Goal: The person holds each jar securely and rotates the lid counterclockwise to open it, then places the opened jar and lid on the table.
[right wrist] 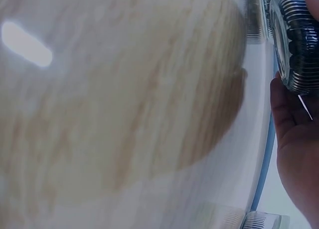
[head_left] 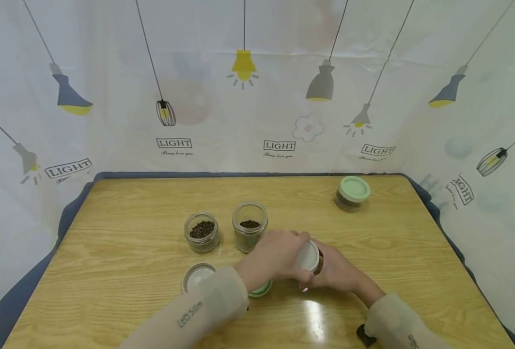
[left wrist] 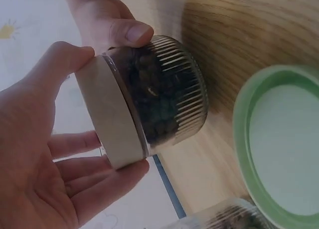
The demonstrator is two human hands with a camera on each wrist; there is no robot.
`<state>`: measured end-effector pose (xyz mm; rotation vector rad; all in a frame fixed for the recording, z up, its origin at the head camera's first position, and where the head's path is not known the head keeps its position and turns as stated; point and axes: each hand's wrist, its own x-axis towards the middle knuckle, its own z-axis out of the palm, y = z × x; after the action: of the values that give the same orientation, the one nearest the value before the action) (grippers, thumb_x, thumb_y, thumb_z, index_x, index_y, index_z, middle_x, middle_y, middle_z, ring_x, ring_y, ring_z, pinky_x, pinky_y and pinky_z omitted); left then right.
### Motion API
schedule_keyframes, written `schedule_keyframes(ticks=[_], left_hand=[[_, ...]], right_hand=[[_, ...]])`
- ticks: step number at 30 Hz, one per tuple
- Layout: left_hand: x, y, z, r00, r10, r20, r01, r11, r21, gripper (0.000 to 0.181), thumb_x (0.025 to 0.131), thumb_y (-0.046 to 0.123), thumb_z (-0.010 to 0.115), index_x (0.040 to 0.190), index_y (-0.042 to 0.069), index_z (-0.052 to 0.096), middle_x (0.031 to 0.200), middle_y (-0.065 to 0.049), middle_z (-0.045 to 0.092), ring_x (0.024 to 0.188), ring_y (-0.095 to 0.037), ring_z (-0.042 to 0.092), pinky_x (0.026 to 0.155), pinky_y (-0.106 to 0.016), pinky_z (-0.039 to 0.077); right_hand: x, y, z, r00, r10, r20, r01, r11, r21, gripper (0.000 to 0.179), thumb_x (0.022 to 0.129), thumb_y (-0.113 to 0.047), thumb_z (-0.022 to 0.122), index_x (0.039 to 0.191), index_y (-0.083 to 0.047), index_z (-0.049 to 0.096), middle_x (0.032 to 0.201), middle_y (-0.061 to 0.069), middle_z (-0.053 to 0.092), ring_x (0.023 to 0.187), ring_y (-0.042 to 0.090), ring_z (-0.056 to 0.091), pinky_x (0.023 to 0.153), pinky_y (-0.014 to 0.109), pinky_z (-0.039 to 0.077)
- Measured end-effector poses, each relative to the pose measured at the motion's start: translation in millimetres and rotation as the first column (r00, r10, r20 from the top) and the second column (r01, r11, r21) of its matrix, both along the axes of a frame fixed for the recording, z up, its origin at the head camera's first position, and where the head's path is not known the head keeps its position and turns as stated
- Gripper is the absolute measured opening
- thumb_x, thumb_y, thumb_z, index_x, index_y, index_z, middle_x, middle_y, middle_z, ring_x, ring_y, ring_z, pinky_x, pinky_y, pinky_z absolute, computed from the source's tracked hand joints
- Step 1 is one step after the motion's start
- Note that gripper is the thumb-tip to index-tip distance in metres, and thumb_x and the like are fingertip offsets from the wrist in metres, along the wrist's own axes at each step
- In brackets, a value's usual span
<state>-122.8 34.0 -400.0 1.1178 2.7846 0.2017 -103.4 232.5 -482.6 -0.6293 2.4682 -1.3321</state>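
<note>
Left hand (head_left: 281,254) is gripping the off-white lid (left wrist: 110,114) of a ribbed glass jar (left wrist: 159,94); right hand (head_left: 337,271) is holding its body. Green-lidded jar (head_left: 353,190) is standing well apart.

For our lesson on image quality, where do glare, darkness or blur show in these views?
Head view: bright glare streaks the table near the lower edge; left wrist view: the held jar looks dark inside; right wrist view: washed-out, with blurred wood grain and white glare at upper left.

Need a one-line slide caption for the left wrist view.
Left hand grips the pale lid of a ribbed glass jar of dark pieces; right hand holds the jar; green-rimmed lid nearby.
</note>
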Motion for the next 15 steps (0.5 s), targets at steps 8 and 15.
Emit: schedule_keyframes(ticks=[8, 15], left_hand=[[5.1, 6.5, -4.2, 0.995, 0.092, -0.037, -0.093, 0.996, -0.01, 0.069, 0.07, 0.069, 0.068, 0.113, 0.017, 0.057, 0.093, 0.001, 0.068, 0.073, -0.013, 0.062, 0.056, -0.027, 0.047], [9.6, 7.1, -4.1, 0.993, 0.092, -0.072, -0.095, 0.995, -0.035, 0.072, 0.073, 0.071, 0.065, 0.115, 0.013, 0.056, 0.094, -0.001, 0.066, 0.073, -0.014, 0.061, 0.057, -0.026, 0.049]], right_hand=[[-0.5, 2.0, -1.3, 1.0, -0.015, 0.015, 0.014, 1.0, 0.003, 0.092, 0.064, -0.043, 0.089, 0.142, -0.032, 0.042, 0.125, -0.008, 0.062, 0.107, 0.014, 0.062, 0.089, 0.031, 0.052], [-0.8, 3.3, -5.2, 1.0, -0.004, 0.01, 0.004, 1.0, -0.009, 0.089, 0.065, -0.041, 0.089, 0.141, -0.031, 0.043, 0.124, -0.007, 0.062, 0.109, 0.015, 0.061, 0.091, 0.031, 0.052]])
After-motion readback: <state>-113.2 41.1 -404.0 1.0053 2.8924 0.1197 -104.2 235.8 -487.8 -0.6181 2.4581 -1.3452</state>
